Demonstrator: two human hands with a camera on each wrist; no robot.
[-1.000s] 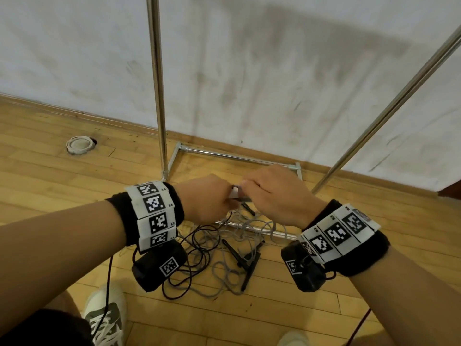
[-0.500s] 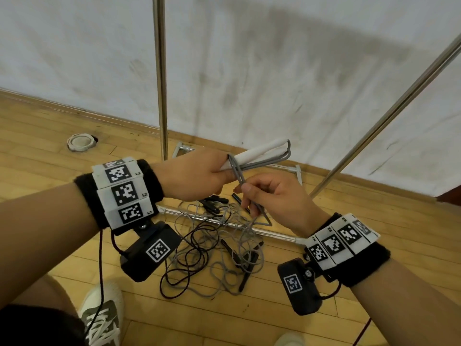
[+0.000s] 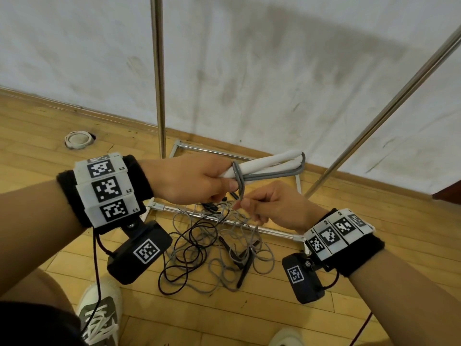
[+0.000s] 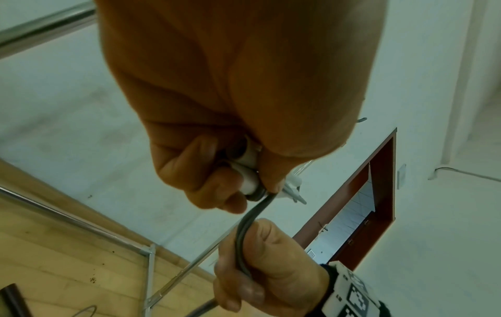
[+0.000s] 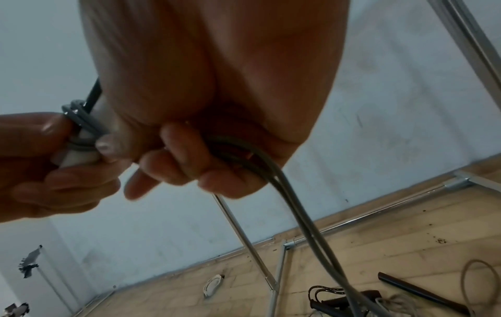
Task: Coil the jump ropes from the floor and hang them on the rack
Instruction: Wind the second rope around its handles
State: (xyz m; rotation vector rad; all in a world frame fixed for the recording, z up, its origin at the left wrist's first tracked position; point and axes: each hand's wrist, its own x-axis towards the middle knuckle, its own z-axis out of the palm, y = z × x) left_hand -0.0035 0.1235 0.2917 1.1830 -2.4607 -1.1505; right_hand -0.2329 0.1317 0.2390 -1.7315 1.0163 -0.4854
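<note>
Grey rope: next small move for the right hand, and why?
Probably another wrap round the white handles: the left hand grips them with grey rope looped round once, the right hand holds the cord just below, and most still lies tangled on the floor.

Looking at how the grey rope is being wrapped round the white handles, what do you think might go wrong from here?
The grey cord trails from the right hand into the tangled pile below; pulling may snag or drag the black rope along. The left hand holds the white handles near one end, so wraps might slip off.
</note>
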